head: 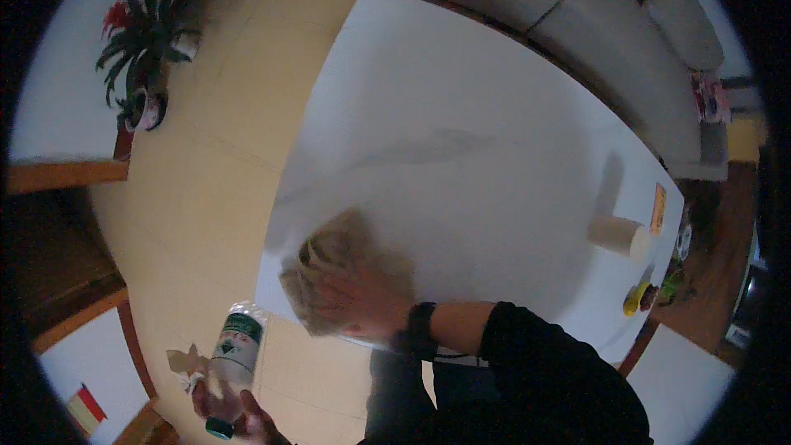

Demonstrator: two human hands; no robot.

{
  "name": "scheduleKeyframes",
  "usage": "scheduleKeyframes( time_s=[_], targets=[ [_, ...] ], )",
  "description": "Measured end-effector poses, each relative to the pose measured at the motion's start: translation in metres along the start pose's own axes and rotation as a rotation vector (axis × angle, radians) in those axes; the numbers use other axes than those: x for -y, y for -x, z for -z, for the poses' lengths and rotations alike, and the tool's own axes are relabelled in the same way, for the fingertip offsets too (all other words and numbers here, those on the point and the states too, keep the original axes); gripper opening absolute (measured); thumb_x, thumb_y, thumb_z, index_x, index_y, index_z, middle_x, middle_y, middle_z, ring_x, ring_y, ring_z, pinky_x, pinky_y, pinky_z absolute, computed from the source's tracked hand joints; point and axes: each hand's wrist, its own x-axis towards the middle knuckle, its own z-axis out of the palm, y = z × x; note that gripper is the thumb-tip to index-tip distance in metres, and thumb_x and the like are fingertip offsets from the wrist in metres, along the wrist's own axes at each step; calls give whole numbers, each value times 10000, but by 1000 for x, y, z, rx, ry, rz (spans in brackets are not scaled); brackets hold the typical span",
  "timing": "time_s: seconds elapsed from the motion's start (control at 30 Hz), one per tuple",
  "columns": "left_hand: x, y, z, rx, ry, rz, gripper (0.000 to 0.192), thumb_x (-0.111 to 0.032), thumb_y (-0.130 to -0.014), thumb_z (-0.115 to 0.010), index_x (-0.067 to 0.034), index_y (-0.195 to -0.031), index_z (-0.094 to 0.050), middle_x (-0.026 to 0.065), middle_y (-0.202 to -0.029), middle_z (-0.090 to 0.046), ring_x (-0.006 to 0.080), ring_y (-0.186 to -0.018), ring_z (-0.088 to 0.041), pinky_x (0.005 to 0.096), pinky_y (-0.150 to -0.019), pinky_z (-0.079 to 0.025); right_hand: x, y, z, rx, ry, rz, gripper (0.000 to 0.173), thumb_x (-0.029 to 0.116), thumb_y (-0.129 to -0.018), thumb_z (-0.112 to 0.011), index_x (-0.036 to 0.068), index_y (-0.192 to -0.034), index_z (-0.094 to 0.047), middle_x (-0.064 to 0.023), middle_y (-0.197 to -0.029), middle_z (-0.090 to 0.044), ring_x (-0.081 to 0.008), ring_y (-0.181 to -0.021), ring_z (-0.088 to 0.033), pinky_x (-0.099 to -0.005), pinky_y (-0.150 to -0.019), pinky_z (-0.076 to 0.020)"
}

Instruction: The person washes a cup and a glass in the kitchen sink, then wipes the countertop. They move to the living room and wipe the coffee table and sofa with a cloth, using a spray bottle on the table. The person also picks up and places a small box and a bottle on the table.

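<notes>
My right hand (pixel 371 296) presses a beige cloth (pixel 346 232) against the white tabletop (pixel 457 86), near its front left corner. Part of the cloth bunches up around the fingers and one edge reaches the table's rim. Beyond the table's left edge, over the floor, my left hand (pixel 253 417) grips a clear plastic bottle (pixel 235 352). The bottle has a green label and a green cap, and it is tilted with the cap toward me. A crumpled piece of paper or tissue (pixel 185 364) shows beside the bottle at my left fingers.
At the table's right end are a pale cylinder (pixel 618 237) lying on its side, an orange packet (pixel 659 209) and a small yellow item (pixel 633 300). A grey sofa (pixel 593 43) lines the far side. Potted plants (pixel 148 43) stand on the tiled floor (pixel 216 154) at left.
</notes>
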Motion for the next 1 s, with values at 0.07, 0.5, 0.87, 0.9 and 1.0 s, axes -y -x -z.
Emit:
scheduleKeyframes(
  time_s=[0.07, 0.5, 0.87, 0.9, 1.0],
  targets=[
    [-3, -15, 8, -29, -30, -89, 603, -195, -850, -702, 20, -1330, -406, 171, -1345, -463, 306, -1224, -455, 387, -1027, -401, -12, 15, 8, 1, 28, -21, 577, 436, -760, -669, 268, -1294, -531, -66, -1447, -398, -317, -1395, -270, -688, -1059, -155],
    [-92, -52, -33, 157, 306, 0, 679, -173, -724, -734, -43, -1301, -401, 146, -1335, -420, 314, -1230, -420, 496, -1060, -358, -270, 225, 196, -616, 457, -1414, 691, 575, -880, -467, 251, -1469, -308, -143, -1553, -185, -423, -1407, -165, -695, -1061, -158],
    [-85, -115, -132, 374, 505, -162, 634, -13, -737, -733, -29, -1302, -446, 136, -1311, -472, 276, -1217, -463, 443, -1058, -372, -88, 98, 69, -499, 501, -888, 575, 383, -811, -616, 287, -1360, -476, -121, -1462, -360, -380, -1382, -260, -694, -1034, -193],
    [-88, -120, -142, 364, 537, -140, 637, 2, -733, -731, -30, -1302, -446, 137, -1310, -474, 274, -1211, -467, 436, -1054, -376, -55, 90, 58, -467, 438, -781, 568, 378, -802, -625, 288, -1346, -491, -116, -1452, -374, -367, -1384, -261, -706, -1026, -191],
    [-98, -115, -157, 378, 543, -85, 587, 20, -735, -725, -29, -1257, -461, 118, -1263, -492, 253, -1204, -472, 400, -1037, -389, 32, 105, 28, -285, 272, -541, 549, 388, -789, -637, 287, -1315, -516, -78, -1451, -384, -342, -1390, -258, -719, -1020, -186]
  ],
)
